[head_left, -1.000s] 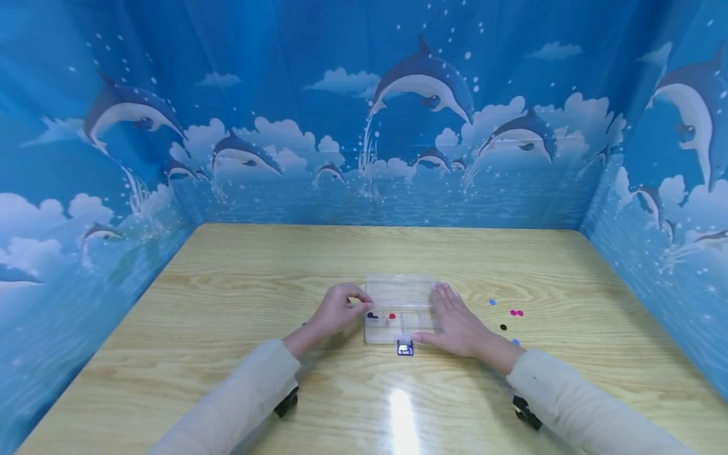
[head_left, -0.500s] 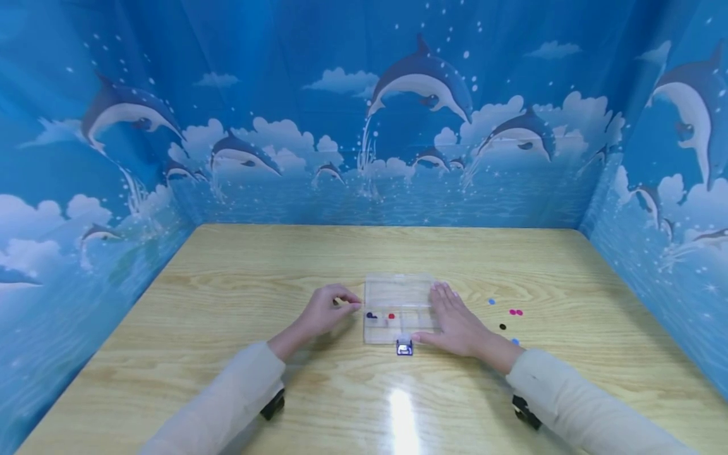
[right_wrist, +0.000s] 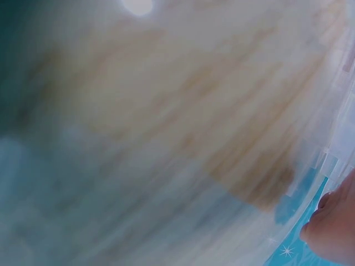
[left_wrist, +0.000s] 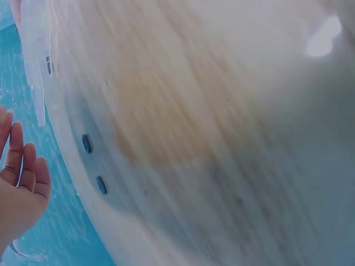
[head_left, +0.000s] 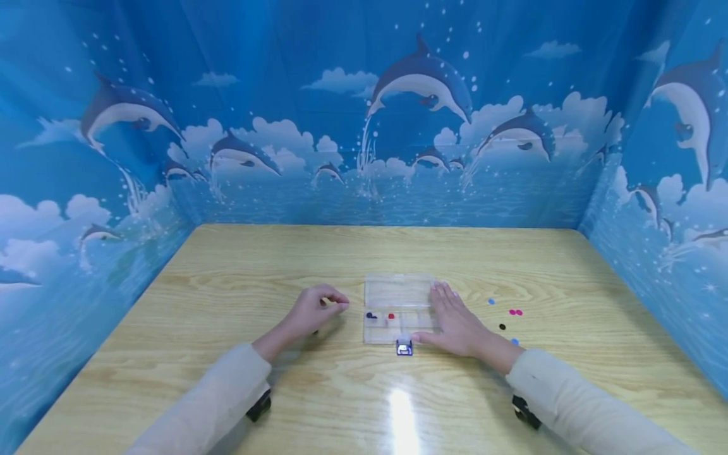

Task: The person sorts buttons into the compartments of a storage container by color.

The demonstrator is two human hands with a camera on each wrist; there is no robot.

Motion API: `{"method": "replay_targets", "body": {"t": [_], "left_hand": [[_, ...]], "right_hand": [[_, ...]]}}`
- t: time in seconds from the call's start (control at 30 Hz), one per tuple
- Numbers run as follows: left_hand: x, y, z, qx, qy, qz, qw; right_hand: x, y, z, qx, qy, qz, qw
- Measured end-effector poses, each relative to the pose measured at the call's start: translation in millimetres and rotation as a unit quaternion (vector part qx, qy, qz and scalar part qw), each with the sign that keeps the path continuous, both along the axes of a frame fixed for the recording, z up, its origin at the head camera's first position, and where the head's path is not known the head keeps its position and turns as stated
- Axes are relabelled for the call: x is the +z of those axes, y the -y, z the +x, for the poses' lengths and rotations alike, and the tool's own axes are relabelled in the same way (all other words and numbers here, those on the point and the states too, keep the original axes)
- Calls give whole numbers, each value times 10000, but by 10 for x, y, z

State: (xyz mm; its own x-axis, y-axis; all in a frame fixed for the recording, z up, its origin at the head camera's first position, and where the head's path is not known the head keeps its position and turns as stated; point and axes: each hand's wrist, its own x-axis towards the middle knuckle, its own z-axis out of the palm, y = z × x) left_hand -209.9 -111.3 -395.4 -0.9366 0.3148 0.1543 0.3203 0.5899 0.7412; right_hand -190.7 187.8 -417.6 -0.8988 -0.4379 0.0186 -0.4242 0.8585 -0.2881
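Note:
A clear plastic compartment box (head_left: 380, 335) lies on the table with its lid (head_left: 395, 291) laid back. Dark small discs (head_left: 370, 315) sit in its left compartment and a red one (head_left: 391, 316) in the compartment beside it. My left hand (head_left: 307, 311) hovers left of the box, thumb and index fingertips close together, with nothing visible between them. In the left wrist view its fingers bend loosely, and two dark discs (left_wrist: 86, 143) lie on the table nearby. My right hand (head_left: 457, 325) rests with straight fingers along the box's right side.
Right of the right hand lie loose discs: two pink ones (head_left: 515, 312), a black one (head_left: 502, 327) and two blue ones (head_left: 491, 301). A blue-edged clasp (head_left: 404, 347) sticks out at the box's front. A dolphin-print curtain (head_left: 273, 189) surrounds the table's back and sides.
My left hand has drawn away from the box's left edge, moving left and slightly toward me. The right hand and the box have stayed put.

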Motion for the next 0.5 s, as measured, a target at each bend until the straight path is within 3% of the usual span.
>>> {"method": "replay_targets", "body": {"t": [0.5], "left_hand": [[-49, 249, 16, -390, -125, -151, 9990]], "right_hand": [[9, 2, 0, 2, 31, -3, 10000]]}}
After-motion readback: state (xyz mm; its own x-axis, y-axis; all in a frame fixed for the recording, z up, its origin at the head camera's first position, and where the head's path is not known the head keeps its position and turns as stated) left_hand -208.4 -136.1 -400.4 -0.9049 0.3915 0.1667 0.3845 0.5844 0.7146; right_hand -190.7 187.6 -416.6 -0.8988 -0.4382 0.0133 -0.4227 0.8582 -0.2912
